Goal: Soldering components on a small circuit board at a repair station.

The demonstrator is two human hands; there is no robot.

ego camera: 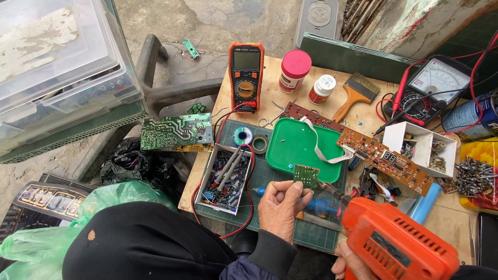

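Left hand (280, 207) up in front of us, fingers pinched shut on a small green circuit board (306, 175), held just above the near edge of the green plastic lid (290, 145). Right hand (348, 263) is wrapped tight around the grip of an orange power drill (399, 243), low at the right, its tip pointing up toward that little board. Now the containers: on the green cutting mat (270, 179) we have an open cardboard box (226, 179) packed with capacitors and small parts, two red and black probes lying across it. The lid, turned up like a tray, holds only a few tiny specks, and a white ribbon cable (319, 145) loops over it from a long brown circuit board (386, 158). Over to the right of the worktop (270, 93), a white divided box (421, 145) carries small metal parts, and beside it a heap of screws (474, 176). At the back, an orange digital multimeter (246, 75) and a pink-capped jar (294, 70).
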